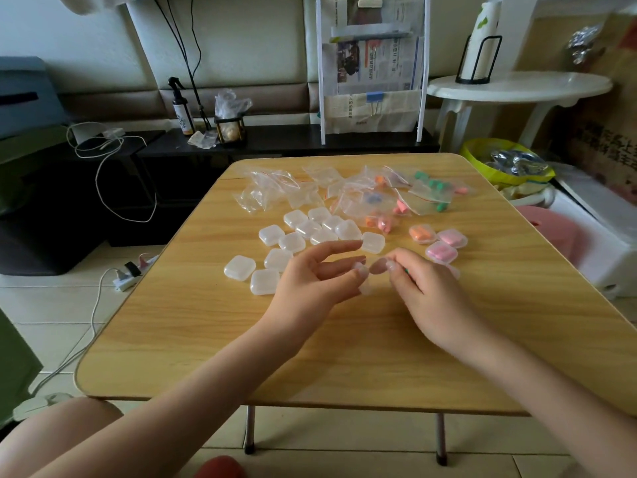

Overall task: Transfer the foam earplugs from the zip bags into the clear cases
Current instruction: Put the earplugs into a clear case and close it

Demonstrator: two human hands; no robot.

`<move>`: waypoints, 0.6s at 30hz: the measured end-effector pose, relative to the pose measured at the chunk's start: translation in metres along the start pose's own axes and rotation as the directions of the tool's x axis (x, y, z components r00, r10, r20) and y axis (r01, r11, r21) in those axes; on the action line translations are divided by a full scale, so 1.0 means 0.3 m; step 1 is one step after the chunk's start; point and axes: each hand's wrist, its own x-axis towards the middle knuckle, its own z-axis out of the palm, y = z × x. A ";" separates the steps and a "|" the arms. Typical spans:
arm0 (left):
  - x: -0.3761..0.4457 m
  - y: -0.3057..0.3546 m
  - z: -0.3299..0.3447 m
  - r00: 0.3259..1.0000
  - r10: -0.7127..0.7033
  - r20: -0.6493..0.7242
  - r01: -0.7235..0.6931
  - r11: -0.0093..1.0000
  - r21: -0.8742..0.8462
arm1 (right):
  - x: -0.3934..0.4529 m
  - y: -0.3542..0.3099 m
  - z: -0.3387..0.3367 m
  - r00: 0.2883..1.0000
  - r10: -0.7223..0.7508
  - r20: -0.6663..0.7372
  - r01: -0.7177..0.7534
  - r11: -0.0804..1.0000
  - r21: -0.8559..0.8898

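My left hand (310,281) and my right hand (424,291) meet above the middle of the wooden table (344,350). Together they pinch a small clear case (365,287) between their fingertips. A sliver of green shows under my right fingers; I cannot tell what it is. Several empty clear cases (293,241) lie just beyond my left hand. Three filled cases sit to the right: one with orange earplugs (422,233) and two with pink ones (442,252). Zip bags with green, pink and orange earplugs (431,194) lie at the far right, and empty zip bags (272,189) at the far left.
Another clear case (455,270) peeks out behind my right hand. A white round side table (517,86) and a yellow bag (506,160) stand to the right, a black low shelf (275,139) behind. Cables and a power strip (127,276) lie on the floor at left.
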 end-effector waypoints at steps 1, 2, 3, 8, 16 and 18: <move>-0.001 0.002 0.001 1.000 0.003 0.016 -0.003 1.000 -0.012 | 0.006 0.005 -0.004 0.999 0.032 -0.004 -0.032 0.999 0.033; -0.002 0.004 0.002 0.999 0.001 0.036 -0.001 1.000 -0.021 | 0.012 0.011 -0.007 0.997 0.073 -0.004 -0.072 0.994 0.083; -0.002 0.004 0.000 0.998 -0.001 0.057 0.003 1.000 -0.024 | 0.019 0.017 -0.007 0.993 0.115 -0.008 -0.113 0.983 0.143; 0.000 0.009 -0.012 0.985 -0.045 0.165 0.032 0.996 0.080 | 0.038 0.017 -0.030 0.941 0.333 0.061 -0.327 0.846 0.421; 0.017 0.000 -0.025 0.974 -0.168 0.152 0.152 0.982 0.112 | 0.050 0.002 -0.040 0.892 0.406 0.198 -0.442 0.697 0.565; 0.024 -0.009 -0.027 0.977 -0.188 0.103 0.183 0.982 0.056 | 0.045 0.009 -0.047 0.921 0.359 0.152 -0.386 0.788 0.479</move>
